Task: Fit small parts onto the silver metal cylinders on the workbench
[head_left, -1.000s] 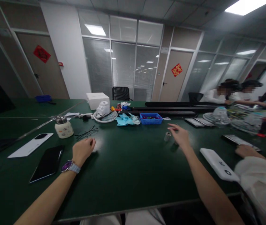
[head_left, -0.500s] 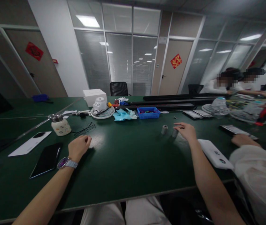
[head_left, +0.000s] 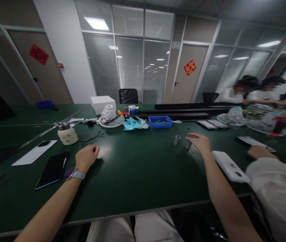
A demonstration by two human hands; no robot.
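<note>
My left hand [head_left: 86, 157] rests on the green table [head_left: 137, 181] as a loose fist, a watch on its wrist; nothing shows in it. My right hand [head_left: 201, 143] lies further out to the right, fingers stretched forward and slightly apart, holding nothing. Just left of its fingertips stand two small grey metal cylinders [head_left: 177, 139], the nearer one [head_left: 188, 144] almost touching the fingers.
A black phone [head_left: 52, 169] and a white phone [head_left: 35, 153] lie left of my left hand. A white jar [head_left: 67, 134], fan parts [head_left: 111, 119], blue fan blades [head_left: 134, 124] and a blue tray [head_left: 160, 121] sit further back. A white device [head_left: 230, 167] and a co-worker's arm [head_left: 271, 168] are at right.
My right hand drew back slightly toward me and settled beside the two cylinders; the view tilted down a little. My left hand stayed closed in place.
</note>
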